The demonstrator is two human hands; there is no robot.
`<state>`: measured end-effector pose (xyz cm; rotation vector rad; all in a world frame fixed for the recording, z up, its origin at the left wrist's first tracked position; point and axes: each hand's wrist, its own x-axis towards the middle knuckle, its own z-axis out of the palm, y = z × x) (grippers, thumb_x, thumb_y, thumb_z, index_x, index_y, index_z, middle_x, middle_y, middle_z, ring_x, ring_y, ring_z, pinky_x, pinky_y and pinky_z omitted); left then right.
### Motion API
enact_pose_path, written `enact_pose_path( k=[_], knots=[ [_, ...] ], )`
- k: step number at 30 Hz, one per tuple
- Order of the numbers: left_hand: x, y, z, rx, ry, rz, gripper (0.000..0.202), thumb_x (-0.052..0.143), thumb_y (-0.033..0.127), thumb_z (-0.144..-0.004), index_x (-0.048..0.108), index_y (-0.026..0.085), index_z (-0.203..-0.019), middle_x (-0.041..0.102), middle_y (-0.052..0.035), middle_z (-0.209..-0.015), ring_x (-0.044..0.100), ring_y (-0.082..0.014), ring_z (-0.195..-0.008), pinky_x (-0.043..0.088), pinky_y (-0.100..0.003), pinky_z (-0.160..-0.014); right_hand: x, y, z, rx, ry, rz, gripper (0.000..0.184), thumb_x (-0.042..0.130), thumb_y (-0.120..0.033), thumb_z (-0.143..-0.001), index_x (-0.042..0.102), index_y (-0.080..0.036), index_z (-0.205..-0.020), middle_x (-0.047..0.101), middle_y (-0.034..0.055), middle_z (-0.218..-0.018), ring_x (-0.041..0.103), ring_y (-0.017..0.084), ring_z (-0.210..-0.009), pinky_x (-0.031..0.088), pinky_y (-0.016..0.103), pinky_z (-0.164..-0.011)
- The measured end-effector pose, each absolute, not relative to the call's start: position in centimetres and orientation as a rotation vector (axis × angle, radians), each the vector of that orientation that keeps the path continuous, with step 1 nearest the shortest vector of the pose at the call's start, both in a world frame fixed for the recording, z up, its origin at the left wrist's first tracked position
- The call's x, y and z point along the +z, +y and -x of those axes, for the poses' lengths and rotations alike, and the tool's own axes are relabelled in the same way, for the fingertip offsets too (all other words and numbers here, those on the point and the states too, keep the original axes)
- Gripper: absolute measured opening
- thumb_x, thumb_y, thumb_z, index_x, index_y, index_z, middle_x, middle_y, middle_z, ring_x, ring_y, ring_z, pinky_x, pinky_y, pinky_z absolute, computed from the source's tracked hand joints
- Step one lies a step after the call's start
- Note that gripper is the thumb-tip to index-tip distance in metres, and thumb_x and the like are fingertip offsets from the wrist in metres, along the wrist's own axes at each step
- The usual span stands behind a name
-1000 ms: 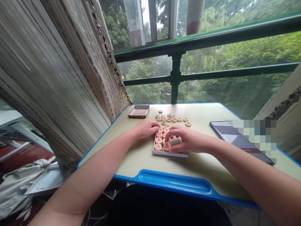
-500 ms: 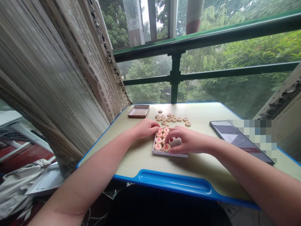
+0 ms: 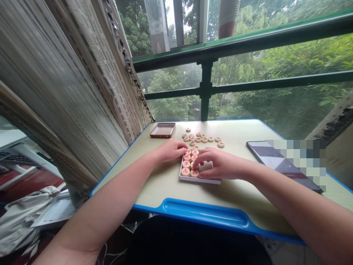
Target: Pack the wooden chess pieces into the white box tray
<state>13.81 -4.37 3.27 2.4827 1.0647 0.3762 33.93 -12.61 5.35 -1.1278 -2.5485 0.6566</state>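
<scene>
A shallow white box (image 3: 204, 180) on the table holds round wooden Chinese chess pieces with red characters, set in two columns along its left side. My left hand (image 3: 171, 150) is at the box's far left corner, thumb and fingers closed on its edge. My right hand (image 3: 220, 163) reaches over the box from the right. Its thumb and index finger are around a chess piece (image 3: 194, 173) at the near end of the second column. Part of the box's right side is hidden under this hand.
Beyond the box lie several loose chess pieces (image 3: 204, 140) with dark characters. A brown-rimmed box lid (image 3: 162, 130) lies at the far left. On the right is a tablet (image 3: 284, 165), partly pixelated. The table (image 3: 154, 184) has a blue edge with a groove (image 3: 204, 213).
The chess piece under my right fingers has shifted slightly left and sits lower, level in its column. My left hand stays at the box corner.
</scene>
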Motion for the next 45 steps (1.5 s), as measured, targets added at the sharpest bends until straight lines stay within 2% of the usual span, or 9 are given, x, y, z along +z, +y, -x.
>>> enact_pose_path(
  k=[17, 23, 28, 35, 45],
  knots=[
    [3.21, -4.30, -13.82, 0.377, 1.064, -2.487, 0.028, 0.044, 0.026, -0.079, 0.068, 0.014, -0.087, 0.068, -0.0023, -0.082, 0.057, -0.0139, -0.071, 0.042, -0.023, -0.065, 5.18, -12.49, -33.84, 0.690, -2.548, 1.084, 0.013, 0.062, -0.024, -0.073, 0.070, -0.019, -0.083, 0.061, 0.0026, -0.083, 0.054, 0.015, -0.075, 0.041, 0.026, -0.068],
    [3.21, -4.43, -13.81, 0.391, 1.065, -2.477, 0.028, 0.045, 0.026, -0.079, 0.069, 0.015, -0.088, 0.068, -0.0018, -0.082, 0.057, -0.0138, -0.072, 0.042, -0.022, -0.064, 5.57, -12.61, -33.99, 0.655, -2.528, 1.115, 0.019, 0.058, -0.013, -0.070, 0.070, -0.019, -0.083, 0.062, 0.0040, -0.087, 0.056, 0.017, -0.080, 0.043, 0.027, -0.073],
    [3.17, -4.41, -13.85, 0.396, 1.069, -2.481, 0.029, 0.045, 0.027, -0.079, 0.069, 0.014, -0.089, 0.068, -0.0024, -0.080, 0.057, -0.0137, -0.071, 0.042, -0.022, -0.063, 5.40, -12.61, -33.89, 0.671, -2.539, 1.091, 0.022, 0.060, -0.021, -0.074, 0.072, -0.022, -0.093, 0.059, 0.0060, -0.096, 0.057, 0.018, -0.084, 0.043, 0.029, -0.077],
    [3.21, -4.36, -13.89, 0.391, 1.078, -2.486, 0.030, 0.044, 0.028, -0.079, 0.069, 0.014, -0.087, 0.067, -0.0025, -0.077, 0.055, -0.0135, -0.069, 0.042, -0.023, -0.064, 5.49, -12.73, -33.77, 0.665, -2.561, 1.138, 0.017, 0.060, -0.028, -0.076, 0.071, -0.022, -0.088, 0.057, 0.0053, -0.091, 0.056, 0.017, -0.080, 0.043, 0.030, -0.076],
    [3.15, -4.30, -13.83, 0.386, 1.077, -2.499, 0.028, 0.043, 0.026, -0.080, 0.068, 0.014, -0.086, 0.066, -0.0023, -0.074, 0.055, -0.0136, -0.068, 0.042, -0.023, -0.065, 5.33, -12.49, -34.09, 0.724, -2.540, 1.104, 0.018, 0.059, -0.027, -0.076, 0.070, -0.020, -0.089, 0.060, 0.0050, -0.091, 0.056, 0.016, -0.078, 0.043, 0.027, -0.071]
  ],
)
